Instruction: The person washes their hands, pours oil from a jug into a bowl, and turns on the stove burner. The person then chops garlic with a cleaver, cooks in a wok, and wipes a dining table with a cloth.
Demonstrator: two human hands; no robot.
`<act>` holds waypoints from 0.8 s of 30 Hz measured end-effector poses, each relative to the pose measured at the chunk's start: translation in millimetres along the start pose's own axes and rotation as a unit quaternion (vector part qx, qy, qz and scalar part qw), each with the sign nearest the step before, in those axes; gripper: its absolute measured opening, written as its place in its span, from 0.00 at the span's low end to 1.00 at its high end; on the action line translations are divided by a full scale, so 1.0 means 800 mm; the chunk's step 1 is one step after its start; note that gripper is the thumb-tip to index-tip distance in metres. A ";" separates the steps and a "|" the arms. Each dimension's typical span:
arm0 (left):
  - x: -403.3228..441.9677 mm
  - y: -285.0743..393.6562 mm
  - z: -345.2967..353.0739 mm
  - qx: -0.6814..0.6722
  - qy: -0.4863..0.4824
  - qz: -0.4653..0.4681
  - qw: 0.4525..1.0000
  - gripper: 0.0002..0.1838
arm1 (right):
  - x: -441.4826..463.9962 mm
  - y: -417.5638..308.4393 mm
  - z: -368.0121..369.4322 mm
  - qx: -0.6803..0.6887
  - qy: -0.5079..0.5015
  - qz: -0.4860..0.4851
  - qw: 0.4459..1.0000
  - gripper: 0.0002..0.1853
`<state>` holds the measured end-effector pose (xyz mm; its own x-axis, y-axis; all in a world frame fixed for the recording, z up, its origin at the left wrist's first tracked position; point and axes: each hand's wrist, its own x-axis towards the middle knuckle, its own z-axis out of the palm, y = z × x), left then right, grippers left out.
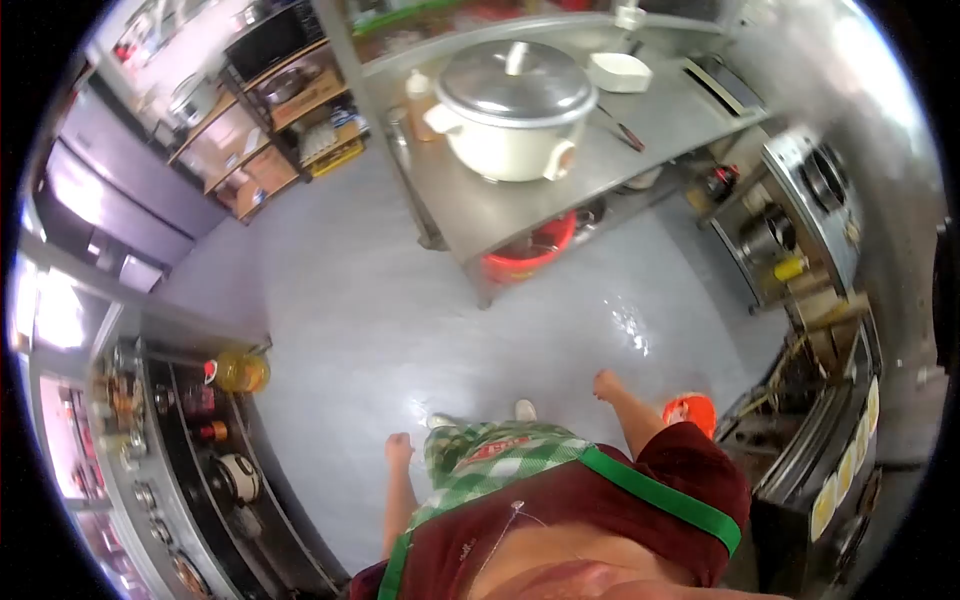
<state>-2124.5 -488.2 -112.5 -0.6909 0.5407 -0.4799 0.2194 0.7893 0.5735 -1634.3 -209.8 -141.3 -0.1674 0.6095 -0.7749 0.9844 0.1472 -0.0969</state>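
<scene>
My left hand (398, 445) hangs low at my side, to the left of the green checked apron (495, 455). Its fingers look curled in, and nothing shows in them. On the other side, my right hand (605, 384) is held out a little ahead of my body with the fingers closed and no object visible. Neither hand touches anything. The closest thing to my right hand is an orange-red bucket (690, 412) on the floor beside me. Both shoes (525, 410) show just beyond the apron.
Ahead stands a steel table (450, 205) with a large lidded rice cooker (515, 110), a white dish (620, 73) and a red basin (530, 255) beneath. A steel counter with an oil jug (240, 372) runs along the left. Right are a pot shelf (780, 215) and cooking equipment (800, 440).
</scene>
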 end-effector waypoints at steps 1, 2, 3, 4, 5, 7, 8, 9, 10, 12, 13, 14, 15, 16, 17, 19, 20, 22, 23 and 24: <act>0.018 -0.051 -0.002 0.042 0.008 0.015 0.999 0.14 | 0.018 -0.020 -0.008 -0.125 -0.004 -0.068 0.990 0.09; 0.024 -0.086 -0.008 0.084 0.015 0.031 0.996 0.15 | 0.032 -0.040 -0.007 -0.119 0.147 -0.141 0.972 0.09; 0.017 -0.103 -0.016 0.042 0.052 -0.049 0.997 0.13 | 0.044 -0.062 0.000 -0.106 0.292 -0.211 0.927 0.09; 0.016 -0.114 -0.025 -0.002 0.089 -0.128 0.988 0.12 | 0.057 -0.087 -0.001 -0.088 0.428 -0.277 0.856 0.09; 0.018 -0.121 -0.038 -0.029 0.085 -0.171 0.981 0.12 | 0.074 -0.126 -0.013 -0.035 0.370 -0.268 0.889 0.09; 0.016 -0.136 -0.076 -0.084 0.076 -0.256 0.960 0.11 | 0.110 -0.225 -0.039 0.067 0.241 -0.241 0.938 0.09; 0.023 -0.147 -0.091 -0.023 0.043 -0.219 0.974 0.11 | 0.125 -0.268 -0.052 0.066 0.163 -0.234 0.956 0.09; 0.030 -0.162 -0.112 0.040 0.010 -0.181 0.983 0.11 | 0.137 -0.313 -0.064 0.066 0.083 -0.224 0.969 0.09; 0.047 -0.172 -0.137 0.103 -0.019 -0.138 0.985 0.11 | 0.150 -0.365 -0.080 0.066 0.007 -0.214 0.975 0.09; 0.082 -0.186 -0.185 0.225 -0.079 -0.050 0.970 0.11 | 0.137 -0.458 -0.122 0.096 0.006 -0.221 0.970 0.09; 0.093 -0.193 -0.204 0.284 -0.113 -0.009 0.952 0.11 | 0.129 -0.496 -0.139 0.109 0.002 -0.221 0.969 0.08; 0.102 -0.195 -0.223 0.342 -0.148 0.032 0.928 0.11 | 0.137 -0.532 -0.149 0.082 0.012 -0.245 0.966 0.08; 0.124 -0.190 -0.234 0.204 0.004 -0.070 0.977 0.12 | 0.147 -0.569 -0.162 0.055 0.024 -0.270 0.961 0.08; 0.153 -0.182 -0.246 0.058 0.153 -0.167 0.972 0.14 | 0.158 -0.602 -0.174 0.030 0.035 -0.292 0.955 0.08; 0.188 -0.169 -0.268 0.043 0.186 -0.131 0.973 0.16 | 0.161 -0.632 -0.186 0.085 0.043 -0.306 0.947 0.08; 0.278 -0.141 -0.299 0.023 0.259 -0.027 0.965 0.18 | 0.160 -0.677 -0.212 0.196 0.058 -0.323 0.924 0.09; 0.336 -0.116 -0.336 0.068 0.105 -0.017 0.992 0.17 | 0.157 -0.691 -0.224 0.215 0.050 -0.296 0.929 0.11; 0.403 0.013 -0.399 0.020 0.124 -0.020 0.992 0.15 | 0.160 -0.718 -0.256 0.247 0.038 -0.251 0.935 0.16; 0.440 0.057 -0.419 -0.011 0.150 0.036 0.988 0.15 | 0.162 -0.726 -0.271 0.200 0.064 -0.236 0.949 0.19; 0.474 0.103 -0.440 -0.012 0.165 0.070 0.984 0.15 | 0.159 -0.729 -0.286 0.152 0.090 -0.221 0.959 0.21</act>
<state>-2611.0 -320.7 -13.5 -0.8415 0.5174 -0.1553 0.3158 0.7044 0.6356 -2242.2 -40.1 -40.3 -0.5515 0.6686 -0.4988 0.7811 0.2039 -0.5902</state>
